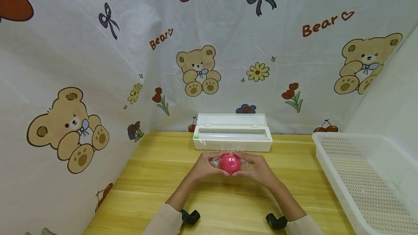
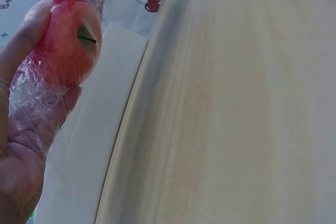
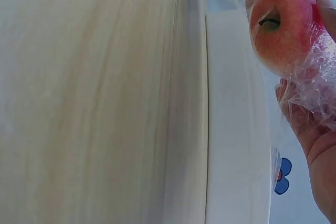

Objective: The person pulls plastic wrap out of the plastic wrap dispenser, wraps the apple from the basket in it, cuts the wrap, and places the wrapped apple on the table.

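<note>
Both hands hold a red apple [image 1: 230,163] between them, just in front of a white cling film box [image 1: 232,145]. Clear cling film [image 2: 32,93] is wrapped over the apple and bunches at its sides; thin strands of it stretch toward the box in the head view. My left hand [image 1: 205,167] grips the apple's left side, thumb on the near face and fingers behind. From the right, my right hand [image 1: 258,169] grips it the same way. The apple's stem shows under the film in both wrist views. The box's lid [image 1: 232,119] stands raised, with a film roll [image 1: 232,136] inside.
A white plastic basket [image 1: 330,177] with a perforated bottom stands at the right of the wooden table [image 1: 156,191]. Behind the table hangs a cloth [image 1: 228,39] printed with bears, and it also covers the left side.
</note>
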The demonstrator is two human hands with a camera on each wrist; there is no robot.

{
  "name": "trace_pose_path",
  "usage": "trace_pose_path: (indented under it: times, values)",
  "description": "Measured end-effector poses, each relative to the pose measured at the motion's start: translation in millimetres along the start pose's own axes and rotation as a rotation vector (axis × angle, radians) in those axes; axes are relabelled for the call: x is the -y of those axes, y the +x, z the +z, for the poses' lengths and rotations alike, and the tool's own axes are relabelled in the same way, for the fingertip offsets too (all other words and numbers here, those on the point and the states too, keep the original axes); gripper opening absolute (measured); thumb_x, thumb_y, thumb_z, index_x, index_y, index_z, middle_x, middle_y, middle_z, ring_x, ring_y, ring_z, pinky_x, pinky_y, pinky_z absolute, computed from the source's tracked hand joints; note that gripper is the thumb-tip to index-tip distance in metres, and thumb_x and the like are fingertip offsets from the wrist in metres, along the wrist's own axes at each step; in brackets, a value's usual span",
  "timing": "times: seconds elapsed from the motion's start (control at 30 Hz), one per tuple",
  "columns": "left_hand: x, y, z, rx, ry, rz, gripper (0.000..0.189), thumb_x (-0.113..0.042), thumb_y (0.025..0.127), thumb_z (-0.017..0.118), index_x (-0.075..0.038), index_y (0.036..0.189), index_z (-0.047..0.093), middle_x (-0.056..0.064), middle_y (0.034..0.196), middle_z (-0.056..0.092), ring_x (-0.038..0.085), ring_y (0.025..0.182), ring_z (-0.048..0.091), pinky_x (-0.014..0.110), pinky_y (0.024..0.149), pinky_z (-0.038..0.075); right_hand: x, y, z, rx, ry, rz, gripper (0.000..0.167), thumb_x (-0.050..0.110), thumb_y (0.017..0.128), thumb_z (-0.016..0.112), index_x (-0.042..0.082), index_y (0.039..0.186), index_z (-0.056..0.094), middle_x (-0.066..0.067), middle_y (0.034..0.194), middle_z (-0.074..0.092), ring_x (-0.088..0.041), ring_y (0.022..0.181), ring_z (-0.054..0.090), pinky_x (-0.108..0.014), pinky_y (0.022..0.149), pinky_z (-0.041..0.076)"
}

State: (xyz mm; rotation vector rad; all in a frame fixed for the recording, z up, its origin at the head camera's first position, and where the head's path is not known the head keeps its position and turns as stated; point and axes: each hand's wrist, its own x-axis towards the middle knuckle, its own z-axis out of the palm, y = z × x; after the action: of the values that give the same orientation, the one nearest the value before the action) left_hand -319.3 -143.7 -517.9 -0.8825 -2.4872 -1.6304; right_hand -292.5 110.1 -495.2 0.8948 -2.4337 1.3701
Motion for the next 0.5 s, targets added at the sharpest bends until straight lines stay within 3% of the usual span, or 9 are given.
trace_pose_path:
  times: [0.3,0.5]
  values:
    - [-1.7,2.3,-1.1,0.024,-0.037,-0.034,0.064,-0.038,0.074,0.092,-0.038,0.132,0.068,-0.01,0.128,0.069,0.014,0.115,0.065,0.029,0.092,0.057,-0.8,1.8,1.6,0.014,-0.076,-0.053,0.08,0.033,0.07,0.094,0.01,0.14,0.063,-0.006,0.145,0.059,-0.03,0.133,0.055,-0.045,0.104,0.049]
    - [-2.5,3.5,-2.4,0.039,-0.076,-0.066,0.06,-0.034,0.077,0.091,-0.032,0.132,0.069,-0.008,0.125,0.071,0.015,0.113,0.066,0.03,0.092,0.057,0.1,1.7,3.1,0.019,-0.103,-0.099,0.081,0.028,0.07,0.094,0.009,0.141,0.061,-0.007,0.143,0.06,-0.03,0.13,0.058,-0.043,0.102,0.05]
